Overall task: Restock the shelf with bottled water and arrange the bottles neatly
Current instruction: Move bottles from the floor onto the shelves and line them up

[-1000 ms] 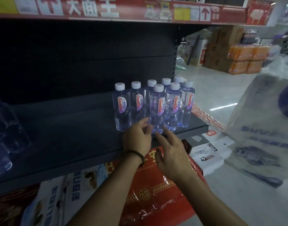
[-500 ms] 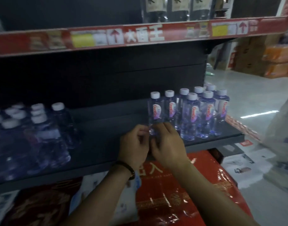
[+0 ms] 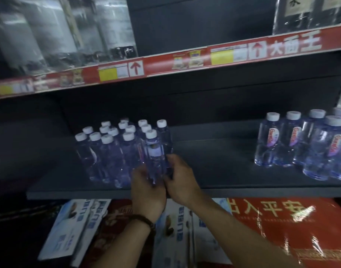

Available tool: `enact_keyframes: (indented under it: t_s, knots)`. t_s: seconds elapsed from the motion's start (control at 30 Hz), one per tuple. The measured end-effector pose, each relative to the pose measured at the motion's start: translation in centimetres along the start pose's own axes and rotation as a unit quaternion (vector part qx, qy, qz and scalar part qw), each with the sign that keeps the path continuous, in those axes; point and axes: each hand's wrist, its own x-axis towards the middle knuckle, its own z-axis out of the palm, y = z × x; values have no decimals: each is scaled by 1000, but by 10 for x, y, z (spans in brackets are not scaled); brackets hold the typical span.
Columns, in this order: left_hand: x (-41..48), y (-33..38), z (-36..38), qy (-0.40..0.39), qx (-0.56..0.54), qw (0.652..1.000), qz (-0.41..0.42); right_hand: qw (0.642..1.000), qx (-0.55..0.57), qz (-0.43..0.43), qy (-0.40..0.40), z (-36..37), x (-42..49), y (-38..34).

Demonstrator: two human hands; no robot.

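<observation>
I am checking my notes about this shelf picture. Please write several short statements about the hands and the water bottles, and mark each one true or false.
1. The left hand and the right hand both hold one bottle near the front edge of the shelf. True.
2. That bottle has a red cap. False: its cap is white.
3. Two groups of bottles stand apart on the shelf, the left group and the right group. True.
4. A dark bracelet sits on the right wrist. False: it is on the left wrist.
5. The right group lies on its side. False: these bottles stand upright.
</observation>
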Motion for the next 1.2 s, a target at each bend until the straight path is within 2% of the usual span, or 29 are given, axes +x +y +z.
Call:
enact_keyframes:
  t_s: [0.13,0.2,0.3,0.4,0.5,0.63,0.8,0.93,1.1,1.2]
  knots:
    - [2,-6,-1,-48,-12,999,-16,995,73,28,-58,2,11,16]
    - [8,-12,-2,-60,-2,998,-26,997,62,25,-50,-3,13,22]
    - [19,-20,-1,-93,-18,994,-46,1000,5,-3,-6,-21,10,25]
    - [25,-21,6,-150,-43,988,-19,996,-52,-65,23,-40,1,27]
    - [27,-17,21,-194,-75,978,1,984,-129,-123,-12,-58,-13,31]
    - [29,-12,42,-218,-77,973,15,974,-184,-126,-44,-81,-34,46]
    - [29,-4,71,-261,-80,962,21,917,-352,-185,-22,-116,-55,51]
    - [14,13,102,-312,-86,945,38,908,-398,-131,-20,-149,-74,57]
    - [-13,39,155,-318,-100,940,75,922,-382,-57,-14,-191,-103,69]
    - [-28,49,182,-318,-114,938,83,917,-399,-28,-2,-214,-116,73]
